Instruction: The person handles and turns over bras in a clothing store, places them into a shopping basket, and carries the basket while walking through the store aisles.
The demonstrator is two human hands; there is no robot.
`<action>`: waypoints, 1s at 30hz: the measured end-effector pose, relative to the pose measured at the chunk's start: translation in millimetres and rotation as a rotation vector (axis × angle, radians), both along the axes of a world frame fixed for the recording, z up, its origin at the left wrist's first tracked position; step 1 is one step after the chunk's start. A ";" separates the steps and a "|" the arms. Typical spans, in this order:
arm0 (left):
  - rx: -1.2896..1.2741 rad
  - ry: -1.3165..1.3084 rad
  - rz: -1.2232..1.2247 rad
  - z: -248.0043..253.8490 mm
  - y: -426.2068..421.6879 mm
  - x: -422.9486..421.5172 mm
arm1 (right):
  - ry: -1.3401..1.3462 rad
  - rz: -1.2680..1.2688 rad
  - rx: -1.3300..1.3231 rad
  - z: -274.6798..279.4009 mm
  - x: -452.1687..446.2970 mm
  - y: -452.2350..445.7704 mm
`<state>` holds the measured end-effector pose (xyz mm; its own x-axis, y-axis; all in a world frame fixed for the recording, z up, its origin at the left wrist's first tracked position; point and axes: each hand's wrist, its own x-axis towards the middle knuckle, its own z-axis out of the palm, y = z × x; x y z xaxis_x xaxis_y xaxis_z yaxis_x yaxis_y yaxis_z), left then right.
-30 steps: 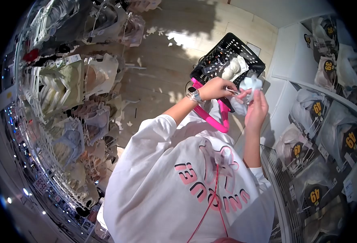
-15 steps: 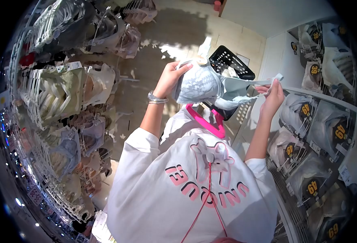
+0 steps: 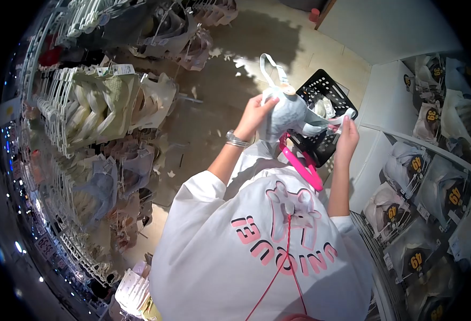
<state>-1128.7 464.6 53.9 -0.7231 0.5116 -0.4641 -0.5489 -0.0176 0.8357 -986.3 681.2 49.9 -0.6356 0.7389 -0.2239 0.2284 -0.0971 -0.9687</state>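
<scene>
A pale blue bra (image 3: 288, 113) is stretched between my two hands, above the floor. My left hand (image 3: 255, 113) is closed on the cup side, its thumb lying over the top edge. Fingers of my right hand (image 3: 346, 134) pinch the band or strap at the other end. One loose strap loops up past the cup. Just behind the bra stands a black basket (image 3: 325, 84) with a pink handle (image 3: 305, 166), and some packed items lie inside it.
Racks of hanging bras (image 3: 96, 107) line the left side. White shelving (image 3: 380, 155) on the right holds bagged bras (image 3: 404, 163) with numbered black tags. A small pink object (image 3: 314, 14) stands on the floor (image 3: 262, 32) at the top.
The bra was a bunched pale piece near the basket, then was spread wide between both hands. Since then my hands have come closer together and the strap has flipped up into a loop.
</scene>
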 end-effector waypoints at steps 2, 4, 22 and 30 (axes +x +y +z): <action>-0.074 0.103 -0.068 -23.3 4.9 21.6 | -0.044 0.015 -0.011 -21.4 9.0 -23.2; -0.284 0.313 -0.156 -38.9 12.4 41.7 | -0.086 0.057 -0.038 -29.9 18.5 -42.6; -0.760 0.672 -0.443 -77.4 55.7 128.8 | -0.202 0.126 -0.144 -102.8 148.3 17.3; -0.870 0.546 -0.302 -71.6 51.4 154.9 | -0.087 0.113 -0.346 -117.9 163.6 86.1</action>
<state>-973.8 516.0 -17.7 -0.8421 0.3530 -0.4079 0.0208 0.7768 0.6294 -822.7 767.3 -67.9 -0.6762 0.5363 -0.5052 0.3366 -0.3851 -0.8593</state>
